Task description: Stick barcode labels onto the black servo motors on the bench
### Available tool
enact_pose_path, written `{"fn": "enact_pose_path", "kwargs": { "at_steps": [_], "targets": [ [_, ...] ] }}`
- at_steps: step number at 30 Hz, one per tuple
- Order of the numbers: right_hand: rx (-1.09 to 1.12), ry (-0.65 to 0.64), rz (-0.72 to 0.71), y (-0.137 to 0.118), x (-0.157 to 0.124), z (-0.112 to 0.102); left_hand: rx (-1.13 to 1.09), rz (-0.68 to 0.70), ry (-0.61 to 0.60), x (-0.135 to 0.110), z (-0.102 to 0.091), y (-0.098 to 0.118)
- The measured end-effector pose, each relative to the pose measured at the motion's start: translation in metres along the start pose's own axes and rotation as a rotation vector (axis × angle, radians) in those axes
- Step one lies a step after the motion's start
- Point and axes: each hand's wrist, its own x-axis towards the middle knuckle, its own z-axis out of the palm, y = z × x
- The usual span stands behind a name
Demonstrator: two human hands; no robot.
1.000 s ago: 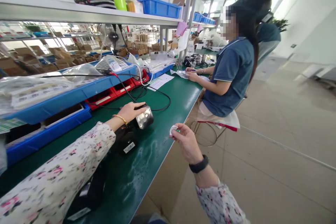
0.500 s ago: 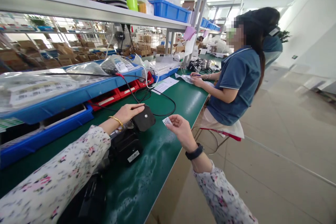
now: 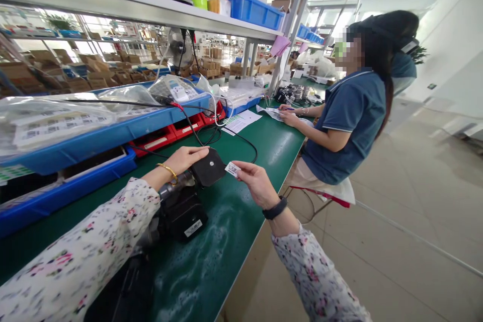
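The right hand [image 3: 253, 181] has its grip pinched on a small white label [image 3: 232, 169], thumb and forefinger pressed together on the label's right end, so the printed slip sticks out leftward from the fingertips. Just beside the free end of the label, almost touching it, sits a black square part [image 3: 209, 167] with a small pale dot at its centre. The left hand [image 3: 183, 157] lies on that part from the far side, fingers stretched flat over its upper edge and the grip spread rather than closed; a gold bangle [image 3: 169, 170] circles the wrist. The part is tilted, its near corner pointing toward the label, and it rests at the end of a grey cylindrical piece [image 3: 174, 186].

Below the left grip a black box with a white sticker [image 3: 184, 216] stands on the green bench [image 3: 241, 211], touching the cylindrical piece. A black band [image 3: 275, 208] wraps the right wrist, under the pinch.

Beyond both grips black cables [image 3: 234, 138] loop across the bench, and red trays [image 3: 169, 133] line up under a long blue tray [image 3: 101, 136] full of clear bags. Farther on lies a printed paper sheet [image 3: 241, 122]. Farthest, to the right of the grips, a co-worker in a blue shirt [image 3: 350, 121] sits at the bench with both hands on papers.
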Motion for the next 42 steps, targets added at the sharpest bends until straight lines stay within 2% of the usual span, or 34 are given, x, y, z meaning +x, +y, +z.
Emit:
{"fn": "enact_pose_path", "kwargs": {
  "at_steps": [11,14,16,21,25,31,36,42],
  "targets": [
    [-0.117,0.031,-0.069,0.007,0.005,-0.005,-0.021,-0.016,0.003,0.0,-0.001,0.0],
    [-0.177,0.021,-0.136,0.003,0.01,-0.003,-0.008,-0.012,0.004,0.001,-0.001,-0.001],
    [-0.22,-0.004,-0.223,-0.003,0.014,0.003,0.001,-0.002,0.008,0.001,-0.001,-0.001],
    [-0.407,-0.155,-0.428,-0.015,0.02,0.033,0.03,0.016,0.026,0.003,-0.001,-0.003],
    [-0.561,-0.183,-0.539,-0.011,0.023,0.045,0.036,0.036,0.025,0.003,-0.002,-0.004],
    [-0.702,-0.254,-0.648,-0.01,0.02,0.038,0.04,0.033,0.022,0.003,-0.002,-0.004],
    [-0.791,-0.316,-0.684,-0.017,0.02,0.035,0.047,0.033,0.016,0.004,-0.002,-0.006],
    [-0.867,-0.321,-0.745,-0.014,0.023,0.033,0.05,0.043,0.012,0.003,-0.001,-0.004]
  ]
}}
